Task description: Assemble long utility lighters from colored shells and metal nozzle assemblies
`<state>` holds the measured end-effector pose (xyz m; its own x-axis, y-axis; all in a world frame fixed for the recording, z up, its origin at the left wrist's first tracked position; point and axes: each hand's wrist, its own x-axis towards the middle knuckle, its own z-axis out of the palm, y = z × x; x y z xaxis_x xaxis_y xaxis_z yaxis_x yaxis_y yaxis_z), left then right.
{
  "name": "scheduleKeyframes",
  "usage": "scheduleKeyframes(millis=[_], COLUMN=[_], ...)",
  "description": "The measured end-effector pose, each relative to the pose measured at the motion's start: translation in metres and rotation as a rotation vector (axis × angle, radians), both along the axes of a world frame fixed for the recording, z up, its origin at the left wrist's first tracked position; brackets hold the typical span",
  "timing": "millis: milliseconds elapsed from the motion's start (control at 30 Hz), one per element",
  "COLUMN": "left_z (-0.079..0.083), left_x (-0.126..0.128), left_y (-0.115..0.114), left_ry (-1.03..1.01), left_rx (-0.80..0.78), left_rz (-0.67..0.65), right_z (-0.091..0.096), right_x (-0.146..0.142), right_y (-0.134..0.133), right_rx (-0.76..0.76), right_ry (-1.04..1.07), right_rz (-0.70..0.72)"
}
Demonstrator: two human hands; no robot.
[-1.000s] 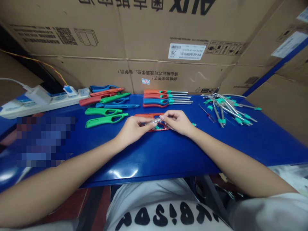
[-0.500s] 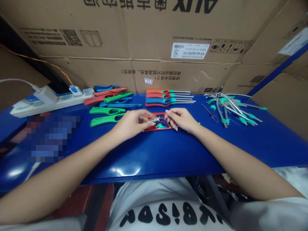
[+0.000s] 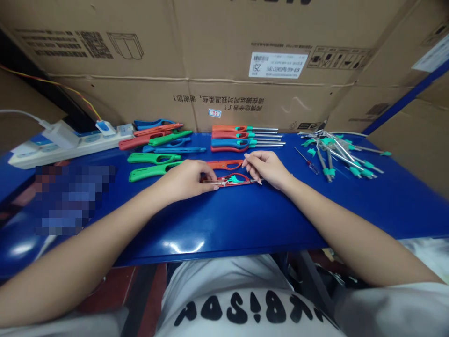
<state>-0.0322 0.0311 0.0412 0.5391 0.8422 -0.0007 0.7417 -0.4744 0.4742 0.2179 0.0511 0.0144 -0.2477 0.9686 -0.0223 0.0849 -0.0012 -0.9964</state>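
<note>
Head view, looking down at blue table [image 3: 224, 220].

Centre: red handle shell [image 3: 231, 185], lying flat, long axis left to right, between both hands. Within and along it: turquoise piece [image 3: 233, 179] at the loop, thin pale wire nearby. At its left end, in line with the shell: clear tube [image 3: 213, 183].

Left hand [image 3: 185, 180]: over the left end of the shell, palm down. Thumb on near side, bent fingers on far side, pinching the clear tube low at the shell; exact grip partly hidden by the hand itself.

Right hand [image 3: 268, 171]: at the right end of the shell. Fingers curled, thumb and index tips close to each other. Cannot tell contact with shell or any pinch; too small and blurred here.

Just behind the shell: orange handle [image 3: 224, 165], parallel to it, close to right fingertips.

Farther back, centre: stacked row of lighters [image 3: 229, 142], orange, red and blue, silver rods pointing right. Left of left hand: green handles [image 3: 154, 172], with blue, red and green handles [image 3: 161, 139] heaped behind. Right: screwdriver [image 3: 305, 161], then tangled pile of metal rods [image 3: 333, 157] with turquoise fittings. Far left: power strip [image 3: 70, 152]. Behind everything: cardboard [image 3: 217, 56], print upside down.
</note>
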Motion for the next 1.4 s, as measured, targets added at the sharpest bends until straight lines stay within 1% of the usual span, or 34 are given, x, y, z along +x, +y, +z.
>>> scheduleKeyframes(millis=[167, 300, 367, 467, 633, 733, 800, 900, 1033, 1133, 1200, 1300, 1400], left_z=[0.004, 0.002, -0.001, -0.006, -0.009, -0.009, -0.008, -0.006, -0.003, -0.002, 0.000, 0.003, 0.007], left_x=[0.000, 0.002, 0.003, 0.005, 0.009, 0.010, 0.009, 0.007, 0.007, 0.009, 0.012, 0.017, 0.020], left_y=[-0.001, -0.001, -0.002, -0.003, -0.006, -0.007, -0.008, -0.008, -0.009, -0.012, -0.017, -0.025, -0.031], left_ry=[-0.012, -0.067, -0.084, -0.114, -0.154, -0.159, -0.151, -0.113, -0.075, -0.015, 0.073, 0.269, 0.403], left_rx=[-0.046, -0.080, -0.089, -0.079, 0.015, 0.001, -0.014, -0.024, -0.014, 0.052, 0.141, 0.263, 0.303], left_rz=[0.012, 0.003, 0.019, 0.032, -0.024, -0.029, -0.016, -0.013, -0.030, -0.064, -0.097, -0.139, -0.158], right_z=[0.001, -0.003, -0.007, -0.013, -0.017, -0.015, -0.013, -0.013, -0.014, -0.014, -0.013, -0.013, -0.014], right_x=[0.000, 0.002, 0.002, 0.002, -0.001, -0.001, 0.000, 0.002, 0.004, 0.004, 0.005, 0.005, 0.005], right_y=[0.000, 0.002, 0.003, 0.003, -0.003, -0.007, -0.008, -0.008, -0.007, -0.007, -0.006, -0.006, -0.005], right_rx=[0.002, 0.049, 0.126, 0.298, 0.524, 0.631, 0.671, 0.691, 0.704, 0.703, 0.687, 0.670, 0.667], right_ry=[-0.005, -0.058, -0.135, -0.277, -0.406, -0.481, -0.516, -0.556, -0.593, -0.596, -0.604, -0.611, -0.602], right_rz=[-0.038, -0.060, -0.079, -0.074, 0.025, 0.104, 0.152, 0.199, 0.218, 0.227, 0.228, 0.228, 0.228])
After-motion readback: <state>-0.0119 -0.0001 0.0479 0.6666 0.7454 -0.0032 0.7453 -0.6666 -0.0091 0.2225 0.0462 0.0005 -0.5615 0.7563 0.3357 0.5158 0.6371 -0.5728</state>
